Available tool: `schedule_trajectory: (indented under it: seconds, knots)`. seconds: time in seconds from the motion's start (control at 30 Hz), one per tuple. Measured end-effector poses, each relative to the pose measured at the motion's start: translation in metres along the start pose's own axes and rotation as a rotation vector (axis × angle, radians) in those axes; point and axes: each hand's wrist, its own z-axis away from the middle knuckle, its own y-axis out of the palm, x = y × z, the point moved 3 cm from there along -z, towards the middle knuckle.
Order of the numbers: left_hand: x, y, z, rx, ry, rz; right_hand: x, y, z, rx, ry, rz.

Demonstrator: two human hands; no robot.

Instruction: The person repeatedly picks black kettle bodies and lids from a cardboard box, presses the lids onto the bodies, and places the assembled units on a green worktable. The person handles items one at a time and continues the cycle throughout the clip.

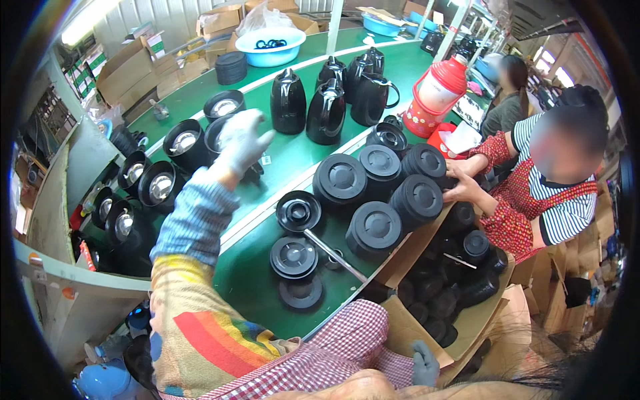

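My left hand [241, 143], in a pale grey glove, reaches over the green bench, its thumb apart from the fingers. It overlaps the right side of a black jug body [212, 138] with a shiny inner liner; whether it touches is unclear. Other such open bodies [160, 189] stand to its left. My right hand [425, 365], grey-gloved, shows only partly at the lower edge, beside a cardboard box [408, 328]; what it holds, if anything, is hidden. Nearer me lie a black ring-shaped part [299, 212], stacked round black lids [293, 257] and a metal rod [337, 257] with a dark end.
Several stacked black lids [340, 179] stand right of centre. Beyond are glossy black jugs [289, 103], a red-and-white jug [437, 93] and a blue basin [270, 48]. The box holds black parts. At right, a co-worker's hands [463, 180] touch the lid stacks.
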Motion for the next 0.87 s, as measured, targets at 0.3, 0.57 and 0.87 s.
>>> schedule_trajectory:
  seconds: [0.3,0.57,0.87]
  knots:
    - [0.109,0.004,0.077,0.056,-0.042,-0.077,0.041,0.008,0.021,-0.011,-0.097,0.016]
    - [-0.077,-0.165,0.146,0.053,0.38,0.276,0.015,-0.039,0.057,-0.173,-0.324,0.009]
    - [-0.284,-0.133,0.242,0.696,1.062,0.971,0.112,-0.071,0.092,-0.205,-0.625,0.063]
